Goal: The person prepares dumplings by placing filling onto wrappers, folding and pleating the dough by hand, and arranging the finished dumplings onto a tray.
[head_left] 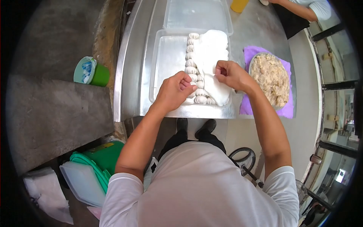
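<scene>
A clear plastic tray (152, 81) holds rows of small pleated dumplings (190, 55), partly under a white cloth (212, 47). My left hand (174, 92) is over the near part of the exposed row, its fingers curled and the thumb by the dumplings; anything inside the fingers is hidden. Over the cloth, my right hand (235, 76) is closed in a pinch, with cloth at its thumb and fingertips. More dumplings (200, 99) show at the cloth's near edge.
A bowl of chunky pale filling (269, 77) stands on a purple cloth (246, 106) at the right. Beyond the tray lies another clear plastic container (198, 17), near a yellow cup (239, 5). Another person's arm (298, 9) shows at top right. A green bin (100, 75) is at left.
</scene>
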`<move>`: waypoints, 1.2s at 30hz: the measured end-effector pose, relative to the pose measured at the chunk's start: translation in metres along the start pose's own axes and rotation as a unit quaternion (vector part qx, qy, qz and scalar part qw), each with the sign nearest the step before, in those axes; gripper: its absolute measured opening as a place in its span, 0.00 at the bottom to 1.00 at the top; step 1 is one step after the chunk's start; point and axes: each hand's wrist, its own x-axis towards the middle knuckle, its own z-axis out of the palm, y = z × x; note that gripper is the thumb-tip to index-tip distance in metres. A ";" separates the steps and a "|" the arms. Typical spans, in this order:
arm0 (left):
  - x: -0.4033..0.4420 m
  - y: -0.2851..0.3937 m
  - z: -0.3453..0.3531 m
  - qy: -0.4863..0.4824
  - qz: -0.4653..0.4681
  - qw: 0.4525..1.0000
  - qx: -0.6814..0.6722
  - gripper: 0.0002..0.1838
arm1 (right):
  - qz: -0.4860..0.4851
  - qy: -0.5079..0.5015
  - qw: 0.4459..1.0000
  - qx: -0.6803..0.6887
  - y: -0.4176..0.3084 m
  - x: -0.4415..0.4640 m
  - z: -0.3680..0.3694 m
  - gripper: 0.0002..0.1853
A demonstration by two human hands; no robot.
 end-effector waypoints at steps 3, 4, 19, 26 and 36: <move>0.005 0.006 0.005 -0.008 -0.006 1.000 -0.017 0.13 | -0.058 0.009 0.997 0.051 0.014 0.015 -0.007 0.05; 0.005 0.007 0.006 -0.012 -0.015 0.999 -0.027 0.12 | -0.080 0.019 0.993 0.090 0.018 0.023 -0.012 0.06; -0.032 -0.006 0.006 0.087 0.033 0.992 -0.082 0.05 | -0.063 0.117 0.974 -0.182 0.011 0.117 -0.060 0.11; -0.038 -0.024 0.009 0.120 0.047 0.989 -0.074 0.04 | -0.055 0.070 0.984 -0.156 0.011 0.120 -0.063 0.10; -0.034 -0.020 0.013 0.122 0.051 0.989 -0.062 0.04 | -0.110 0.064 0.965 -0.227 0.005 0.113 -0.066 0.06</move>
